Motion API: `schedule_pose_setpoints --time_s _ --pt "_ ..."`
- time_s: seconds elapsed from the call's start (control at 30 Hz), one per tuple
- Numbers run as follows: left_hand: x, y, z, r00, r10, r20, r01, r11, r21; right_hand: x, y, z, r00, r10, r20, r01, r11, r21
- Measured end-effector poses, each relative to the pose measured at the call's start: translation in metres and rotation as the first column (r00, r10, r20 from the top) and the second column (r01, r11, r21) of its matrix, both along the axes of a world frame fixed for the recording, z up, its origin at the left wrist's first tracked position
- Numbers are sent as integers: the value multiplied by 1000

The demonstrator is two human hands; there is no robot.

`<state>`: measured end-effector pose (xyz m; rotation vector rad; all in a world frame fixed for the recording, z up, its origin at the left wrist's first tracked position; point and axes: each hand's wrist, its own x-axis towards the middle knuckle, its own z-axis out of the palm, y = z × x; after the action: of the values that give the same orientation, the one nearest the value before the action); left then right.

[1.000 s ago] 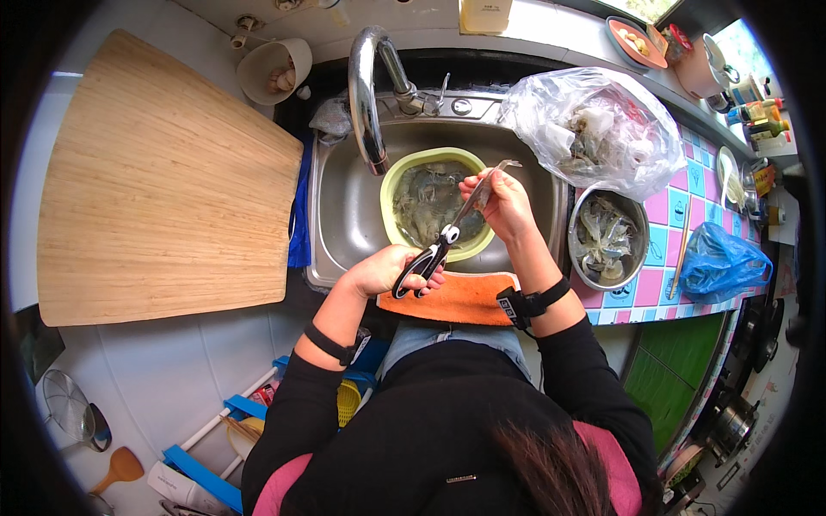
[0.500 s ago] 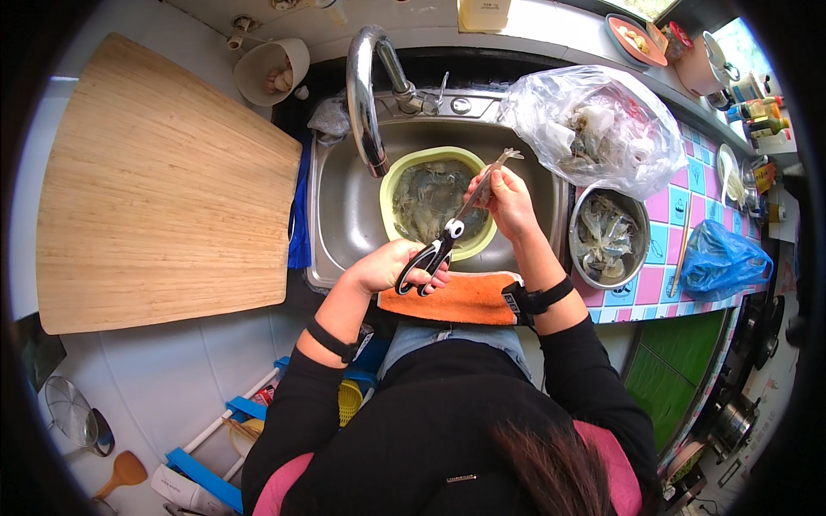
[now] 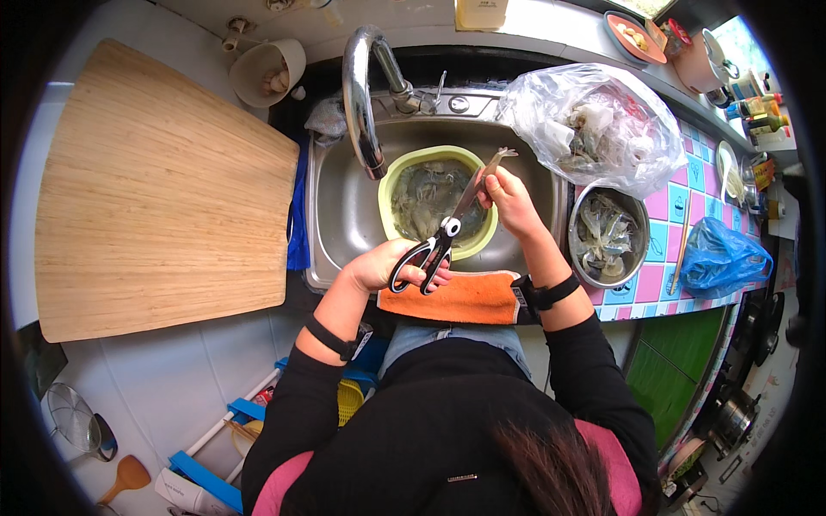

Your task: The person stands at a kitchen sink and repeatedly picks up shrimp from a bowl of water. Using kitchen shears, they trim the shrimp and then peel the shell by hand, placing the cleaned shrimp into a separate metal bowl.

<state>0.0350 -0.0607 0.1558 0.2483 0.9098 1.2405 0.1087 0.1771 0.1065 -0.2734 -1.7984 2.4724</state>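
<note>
My left hand (image 3: 389, 265) grips the black-and-white handles of kitchen scissors (image 3: 440, 238), whose blades point up toward my other hand. Between the fingers of my right hand (image 3: 509, 202) is a shrimp (image 3: 496, 162), its tail sticking out at the top. The blades reach the shrimp; my fingers hide where they meet it. Below both hands, a pale green basin (image 3: 386, 185) of water and shrimp stands in the steel sink (image 3: 342, 228). To the right, a steel bowl (image 3: 578, 249) holds more shrimp.
A curved faucet (image 3: 366, 129) rises over the sink's left side. A clear plastic bag (image 3: 658, 129) with scraps leans over the bowl. An orange cloth (image 3: 452, 299) lies along the sink's front edge. At left stands a large wooden board (image 3: 163, 198); at right lies a blue bag (image 3: 725, 260).
The scissor blades stand apart now, where they looked closed before. My left hand has shifted slightly left, and the shrimp remains in my right hand.
</note>
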Motion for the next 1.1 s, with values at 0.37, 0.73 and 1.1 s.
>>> schedule_pose_setpoints --time_s 0.37,0.73,1.1 --pt "3 6 2 999 49 15 -49 999 -5 -2 4 6 996 25 90 -35 993 109" --pt "-3 7 1 999 -2 -37 -1 998 -63 -9 -1 10 986 -151 66 154 987 -50" --pt "-5 13 2 999 5 -38 -7 999 -36 -9 -3 20 996 -61 62 42 961 273"
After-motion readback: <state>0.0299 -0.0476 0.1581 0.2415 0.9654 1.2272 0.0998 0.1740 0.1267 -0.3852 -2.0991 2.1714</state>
